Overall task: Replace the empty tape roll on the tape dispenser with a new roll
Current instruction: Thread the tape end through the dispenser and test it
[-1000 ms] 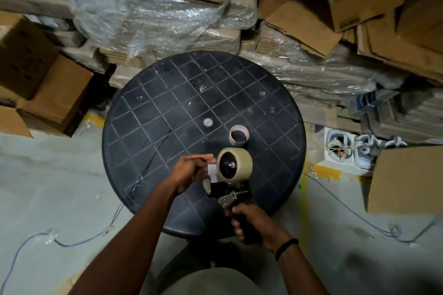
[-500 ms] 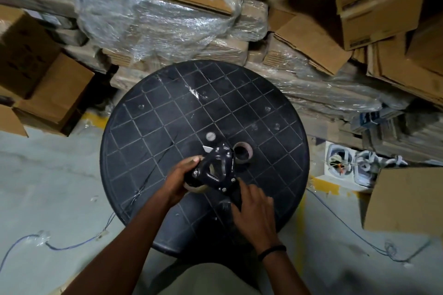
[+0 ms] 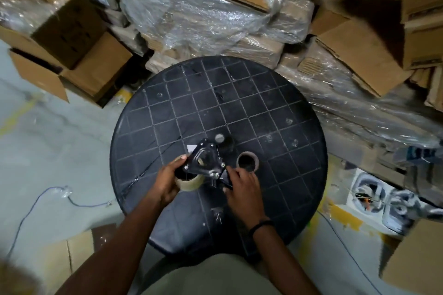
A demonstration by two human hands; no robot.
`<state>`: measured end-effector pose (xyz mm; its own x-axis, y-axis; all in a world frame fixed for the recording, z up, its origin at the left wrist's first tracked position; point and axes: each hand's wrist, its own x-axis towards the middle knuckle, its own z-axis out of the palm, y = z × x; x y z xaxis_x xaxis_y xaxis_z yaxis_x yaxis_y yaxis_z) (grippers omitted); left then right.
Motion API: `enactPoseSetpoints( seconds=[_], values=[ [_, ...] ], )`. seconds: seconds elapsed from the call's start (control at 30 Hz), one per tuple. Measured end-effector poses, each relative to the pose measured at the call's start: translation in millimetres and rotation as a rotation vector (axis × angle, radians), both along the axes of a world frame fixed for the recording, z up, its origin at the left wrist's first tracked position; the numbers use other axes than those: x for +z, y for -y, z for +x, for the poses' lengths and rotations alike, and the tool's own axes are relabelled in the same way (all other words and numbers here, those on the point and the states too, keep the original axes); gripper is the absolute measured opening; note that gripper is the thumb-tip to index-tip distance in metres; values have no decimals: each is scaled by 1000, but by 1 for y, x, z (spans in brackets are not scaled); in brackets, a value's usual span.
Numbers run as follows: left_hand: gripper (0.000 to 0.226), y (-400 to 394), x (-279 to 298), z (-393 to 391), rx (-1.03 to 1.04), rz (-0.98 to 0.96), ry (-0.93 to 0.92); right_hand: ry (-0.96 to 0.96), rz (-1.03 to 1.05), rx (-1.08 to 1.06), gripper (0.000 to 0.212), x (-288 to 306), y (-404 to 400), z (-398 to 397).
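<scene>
The black tape dispenser [image 3: 206,161] lies on its side on the round black table [image 3: 275,112], its triangular frame facing up. Under the frame sits the new beige tape roll [image 3: 190,183]. My left hand [image 3: 167,179] curls around the roll and the frame's left edge. My right hand [image 3: 242,189] grips the dispenser's handle end at the lower right. The empty brown cardboard core [image 3: 248,162] stands on the table just right of the dispenser, apart from both hands.
Cardboard boxes [image 3: 79,55] and plastic-wrapped stacks [image 3: 215,14] crowd the table's far and right sides. A blue cable [image 3: 48,201] lies on the grey floor at left. White packaged items [image 3: 374,196] sit on the floor at right. A small silver cap [image 3: 219,137] marks the table's centre.
The dispenser was upright with the roll facing me, then was laid flat on the table. Both hands now hold it there; my right hand shifted from the handle top to its lower end.
</scene>
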<state>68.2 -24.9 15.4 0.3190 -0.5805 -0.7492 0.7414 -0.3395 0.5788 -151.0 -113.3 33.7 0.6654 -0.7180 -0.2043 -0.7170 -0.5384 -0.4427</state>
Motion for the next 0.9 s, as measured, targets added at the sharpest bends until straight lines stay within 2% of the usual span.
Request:
enactPoseSetpoints(
  seconds=[0.07, 0.13, 0.23, 0.37, 0.5, 0.6, 0.67, 0.77, 0.8, 0.9],
  values=[
    [41, 0, 1, 4, -27, 93, 49, 81, 247, 13, 57, -12, 9, -6],
    [50, -1, 3, 10, -104, 182, 152, 185, 499, -55, 40, -22, 13, -10],
    [70, 10, 4, 15, -289, 226, 349, 235, 730, -210, 17, -38, 17, -11],
    [32, 30, -6, 6, -538, 336, 603, 267, 987, -401, 22, -66, 22, -10],
    [43, 24, -21, -5, -526, 391, 581, 238, 1155, -539, 24, -83, 29, -13],
    [62, 18, -29, -14, -444, 380, 501, 254, 1280, -698, 21, -98, 33, -19],
    [70, 11, -32, -22, -441, 383, 516, 326, 1290, -772, 23, -106, 34, -21],
    [69, -12, -33, -33, -608, 503, 804, 389, 1099, -771, 39, -106, 32, -23],
    [69, -21, -33, -37, -659, 528, 865, 351, 994, -726, 41, -104, 30, -24],
    [73, -50, -38, -51, -907, 532, 851, 135, 695, -534, 39, -96, 20, -25]
  ],
)
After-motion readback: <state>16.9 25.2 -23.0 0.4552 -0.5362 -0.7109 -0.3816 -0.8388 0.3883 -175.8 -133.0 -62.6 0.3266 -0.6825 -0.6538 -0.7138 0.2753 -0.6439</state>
